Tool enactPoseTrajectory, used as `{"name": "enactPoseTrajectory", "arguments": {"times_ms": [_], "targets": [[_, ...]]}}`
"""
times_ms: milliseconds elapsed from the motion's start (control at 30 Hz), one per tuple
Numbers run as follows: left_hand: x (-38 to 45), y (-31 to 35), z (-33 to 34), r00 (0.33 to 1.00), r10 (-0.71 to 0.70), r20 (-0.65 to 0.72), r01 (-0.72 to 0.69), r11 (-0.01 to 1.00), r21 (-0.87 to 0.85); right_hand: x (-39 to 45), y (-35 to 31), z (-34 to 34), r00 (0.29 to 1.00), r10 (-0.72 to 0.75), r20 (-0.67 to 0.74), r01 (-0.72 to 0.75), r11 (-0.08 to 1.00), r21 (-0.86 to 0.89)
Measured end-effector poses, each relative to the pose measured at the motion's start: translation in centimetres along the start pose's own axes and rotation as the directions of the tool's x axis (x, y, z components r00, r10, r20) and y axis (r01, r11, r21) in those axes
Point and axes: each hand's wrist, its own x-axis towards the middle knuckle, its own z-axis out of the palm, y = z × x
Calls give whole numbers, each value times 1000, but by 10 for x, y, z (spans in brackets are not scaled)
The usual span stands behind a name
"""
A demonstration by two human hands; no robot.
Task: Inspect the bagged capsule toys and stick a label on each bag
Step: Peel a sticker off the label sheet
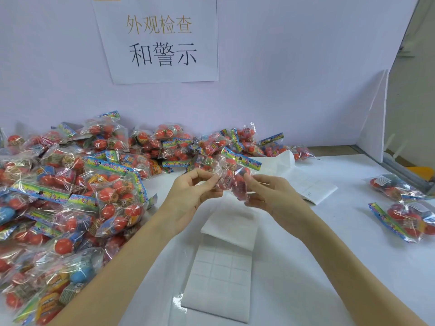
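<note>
Both hands, left (188, 196) and right (270, 194), pinch one bag (231, 177) of capsule toys, held just above the label sheet (219, 276) on the desk (329, 255). The film looks slippery, so a loose pinch could drop it. A crinkled surface could make a label wrinkle or peel.

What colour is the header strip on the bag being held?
Blue-edged with multicoloured print, on the held bag; head view.

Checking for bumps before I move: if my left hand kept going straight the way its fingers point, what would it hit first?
The bag your left hand already pinches; past it probably your right hand, though depth is unclear.
</note>
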Motion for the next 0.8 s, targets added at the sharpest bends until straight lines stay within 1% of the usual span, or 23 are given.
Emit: {"name": "enactPoseTrajectory", "arguments": {"times_ms": [67,133,233,300,367,533,633,700,800], "targets": [[0,-2,2,1000,16,3,-16,1000,11,-1,1,0,1000,-1,7,1,1000,-15],[0,-2,4,1000,25,3,-25,1000,10,-1,1,-1,1000,-2,19,2,1000,9],[-1,-2,5,999,39,-9,-39,999,6,-1,1,0,997,4,71,-6,1000,26],[-1,1,5,999,34,-4,-34,999,10,-1,4,1,995,-53,82,57,998,-35],[-2,4,4,1000,11,19,-10,1000,-12,0,4,2,992,-107,61,112,990,-87],[-2,7,2,997,-58,58,64,993,-103,0,4,2,977,-214,0,213,974,-75],[-1,5,3,997,-62,44,67,987,-143,1,6,4,961,-275,-20,270,953,-136],[0,4,2,999,-35,27,37,996,-82,1,8,5,955,-295,-11,286,934,-214],[-1,4,0,1000,14,18,-15,999,29,0,7,6,963,-270,3,264,939,-218]]}}
